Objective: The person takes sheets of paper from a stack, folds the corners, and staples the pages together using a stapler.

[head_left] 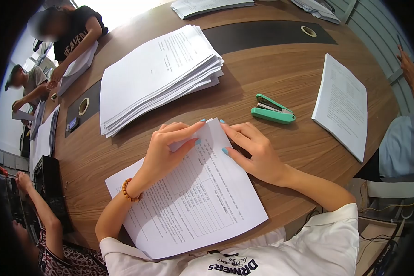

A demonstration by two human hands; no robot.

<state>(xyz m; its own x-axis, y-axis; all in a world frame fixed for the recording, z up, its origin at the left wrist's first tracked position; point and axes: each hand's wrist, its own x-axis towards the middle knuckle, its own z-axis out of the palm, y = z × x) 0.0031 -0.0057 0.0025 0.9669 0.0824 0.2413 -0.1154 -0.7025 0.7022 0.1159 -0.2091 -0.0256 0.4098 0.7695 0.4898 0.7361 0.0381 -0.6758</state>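
Observation:
Printed sheets (193,198) lie at an angle on the wooden table in front of me. My left hand (172,145) rests on their upper left part, thumb and index finger at the top corner. At the right edge of that corner is my right hand (257,154), its thumb and index fingertips touching the paper. How firmly either hand pinches is hard to see. Beyond my right hand stands a green stapler (273,110), its top arm raised. A thick stack of printed paper (156,73) sits behind my left hand, and a thinner stack (342,106) lies at the right.
The wooden table (280,69) has dark inset panels with round cable holes. More paper stacks (211,7) are at the far edge and on the left. People work along the left side, near a black box (50,184). Another person's arm shows at the right.

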